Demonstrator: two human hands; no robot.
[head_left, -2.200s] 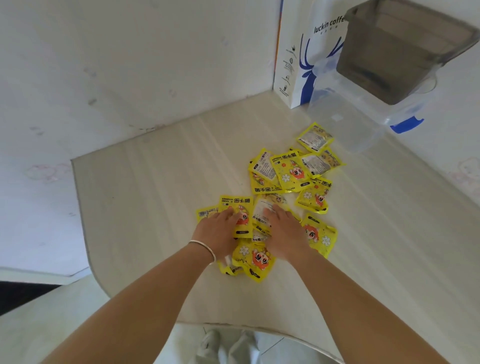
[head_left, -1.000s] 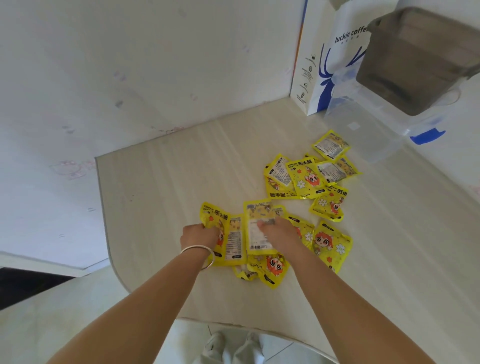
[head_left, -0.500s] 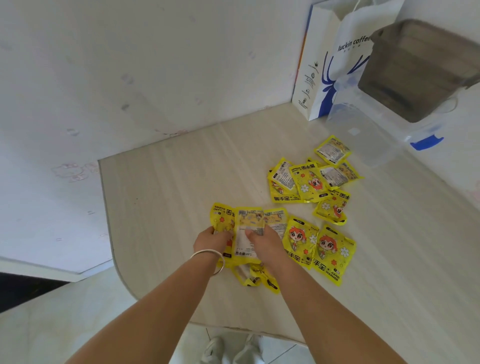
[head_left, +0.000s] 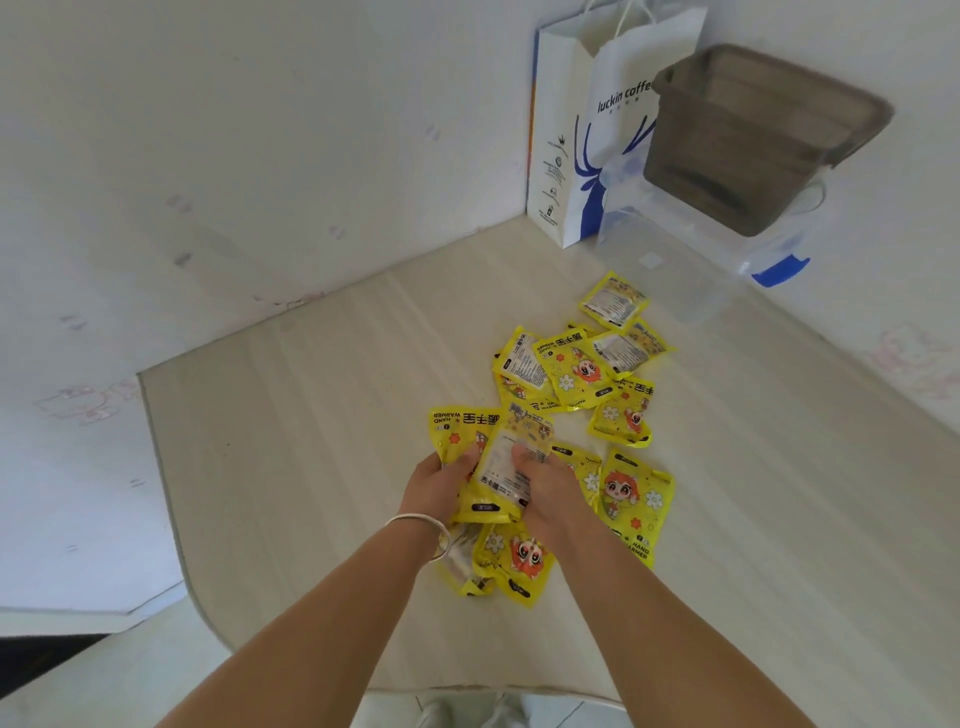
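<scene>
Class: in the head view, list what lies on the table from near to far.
Nearest packet → left hand and right hand holding a packet stack → scattered packets → clear box → paper bag.

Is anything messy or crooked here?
Yes. The yellow packets lie in a jumble on the table, overlapping, some face up, some face down. The left hand and right hand grip a few. At the back, the grey bin sits tilted on the clear box.
</scene>
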